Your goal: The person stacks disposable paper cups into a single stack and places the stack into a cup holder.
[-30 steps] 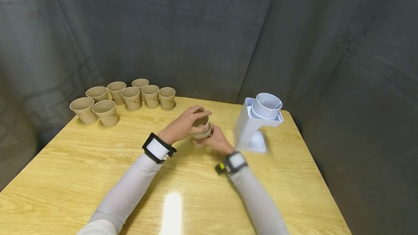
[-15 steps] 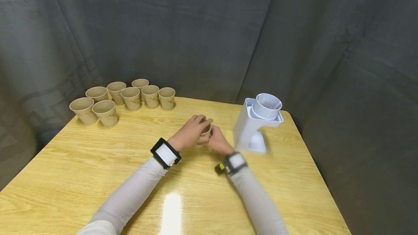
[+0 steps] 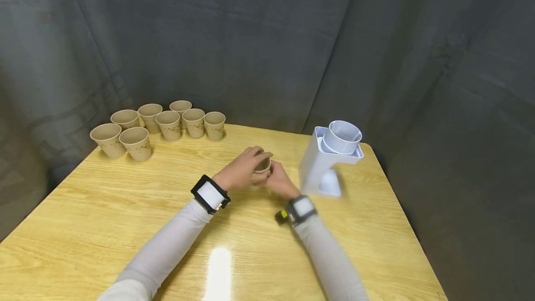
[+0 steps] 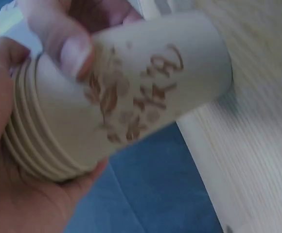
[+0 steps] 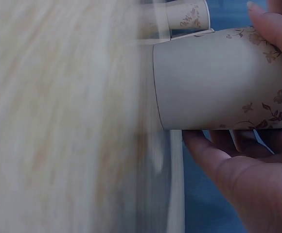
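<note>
A nested stack of beige paper cups (image 3: pixel 263 166) stands between my two hands near the middle of the table. Leaf and flower prints show on its outer wall in the left wrist view, with several rims bunched together at one end. My left hand (image 3: pixel 242 170) curls its fingers over and around the rims from the left. From the other side my right hand (image 3: pixel 280 181) grips the cup wall, fingers on one side and thumb on the other in the right wrist view. The stack's base is right at the tabletop.
Several single beige paper cups (image 3: pixel 169 127) stand upright along the table's back left. To the right is a white plastic dispenser (image 3: pixel 311 161) with a round cup-like top (image 3: pixel 342 138). Dark curtains (image 3: pixel 259 36) hang behind the wooden table (image 3: pixel 175 254).
Over the last second my left hand has moved down and slightly right onto the stack, bringing the top cup lower into it. The right hand has stayed in place.
</note>
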`<state>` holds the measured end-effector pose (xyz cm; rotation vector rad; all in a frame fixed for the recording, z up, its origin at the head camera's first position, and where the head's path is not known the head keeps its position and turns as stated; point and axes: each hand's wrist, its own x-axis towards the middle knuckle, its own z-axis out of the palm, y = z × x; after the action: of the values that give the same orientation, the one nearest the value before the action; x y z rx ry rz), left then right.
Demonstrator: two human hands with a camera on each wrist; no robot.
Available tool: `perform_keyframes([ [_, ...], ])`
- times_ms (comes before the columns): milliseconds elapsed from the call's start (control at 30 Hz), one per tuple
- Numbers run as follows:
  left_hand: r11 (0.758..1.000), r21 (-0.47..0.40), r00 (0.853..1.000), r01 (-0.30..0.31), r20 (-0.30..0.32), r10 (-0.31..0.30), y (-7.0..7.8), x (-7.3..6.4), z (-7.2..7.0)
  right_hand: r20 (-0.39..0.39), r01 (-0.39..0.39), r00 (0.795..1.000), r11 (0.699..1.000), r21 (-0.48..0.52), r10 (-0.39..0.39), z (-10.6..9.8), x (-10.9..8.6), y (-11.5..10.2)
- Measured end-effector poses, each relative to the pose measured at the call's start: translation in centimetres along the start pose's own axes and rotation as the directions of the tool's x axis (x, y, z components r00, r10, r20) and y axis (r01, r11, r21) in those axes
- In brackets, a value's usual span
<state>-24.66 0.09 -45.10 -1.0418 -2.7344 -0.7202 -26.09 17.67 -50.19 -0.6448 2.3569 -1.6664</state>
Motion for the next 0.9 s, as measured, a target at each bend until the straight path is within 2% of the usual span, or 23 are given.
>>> perform_keyframes([
  [100,0.992,-0.123,1.0,-0.002,0.006,0.003,-0.8,0.0,-0.2,0.016,0.002,1.0,1.0,-0.001,-0.002,0.0,-0.1,0.0],
  [200,0.969,-0.245,1.0,-0.02,-0.014,0.017,-1.9,0.0,-0.1,0.024,0.015,1.0,1.0,-0.004,-0.015,0.1,-0.2,-0.1],
  [333,0.913,-0.396,0.99,-0.101,-0.128,0.055,-3.7,-0.3,0.2,0.026,0.023,0.999,1.0,0.017,-0.023,0.2,-0.3,-0.3],
  [400,0.891,-0.431,0.98,-0.14,-0.189,0.062,-4.6,-0.4,0.3,0.024,0.022,0.999,1.0,0.019,-0.023,0.2,-0.3,-0.4],
  [433,0.889,-0.432,0.975,-0.153,-0.213,0.064,-5.0,-0.5,0.3,0.021,0.021,1.0,1.0,0.022,-0.021,0.3,-0.3,-0.4],
  [533,0.897,-0.408,0.961,-0.169,-0.269,0.059,-6.2,-0.7,0.1,0.013,0.017,1.0,0.999,0.027,-0.018,0.3,-0.3,-0.4],
  [633,0.912,-0.378,0.953,-0.162,-0.298,0.046,-7.4,-1.0,-0.5,0.013,0.011,1.0,0.999,0.032,-0.011,0.4,-0.3,-0.4],
  [767,0.932,-0.342,0.956,-0.119,-0.291,0.015,-9.0,-1.2,-1.7,0.006,-0.013,1.0,1.0,0.028,0.013,0.4,-0.4,-0.5],
  [900,0.952,-0.3,0.96,-0.054,-0.279,-0.033,-10.3,-0.5,-3.2,0.002,-0.049,0.999,0.998,0.031,0.049,0.4,-0.4,-0.7],
])
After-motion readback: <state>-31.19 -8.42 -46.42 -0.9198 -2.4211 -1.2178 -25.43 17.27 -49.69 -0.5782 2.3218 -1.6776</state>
